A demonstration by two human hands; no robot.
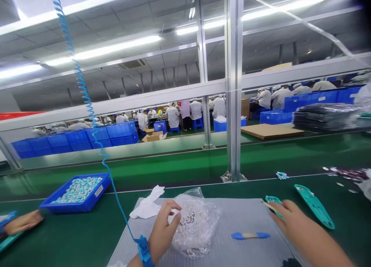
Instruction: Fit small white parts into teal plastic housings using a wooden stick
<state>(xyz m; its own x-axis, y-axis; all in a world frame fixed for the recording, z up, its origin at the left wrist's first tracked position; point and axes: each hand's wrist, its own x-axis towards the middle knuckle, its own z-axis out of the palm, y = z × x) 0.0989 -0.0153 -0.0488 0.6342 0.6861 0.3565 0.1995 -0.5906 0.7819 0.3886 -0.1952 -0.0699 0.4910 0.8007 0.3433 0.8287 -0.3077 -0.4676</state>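
Note:
My left hand (165, 225), with a blue strap on its wrist, hovers at the left side of a clear plastic bag (199, 224) of small whitish parts. Its thumb and forefinger are apart, with nothing visible between them. My right hand (286, 215) is closed around a thin tan stick (270, 206) with a dark tip. A small teal plastic shell (273, 199) lies right by these fingers; whether they touch it is unclear. A longer teal shell (314, 206) rests to the right. A blue-ended tool (251, 235) with a tan middle lies on the grey ribbed mat (228, 216).
A crumpled white tissue (147, 205) lies at the mat's left. A blue tray (87, 206) holds many teal-and-white pieces. A co-worker's hand (24, 222) is at far left. A coiled blue cord (114, 178) runs to my left wrist strap. A metal post (234, 104) stands ahead.

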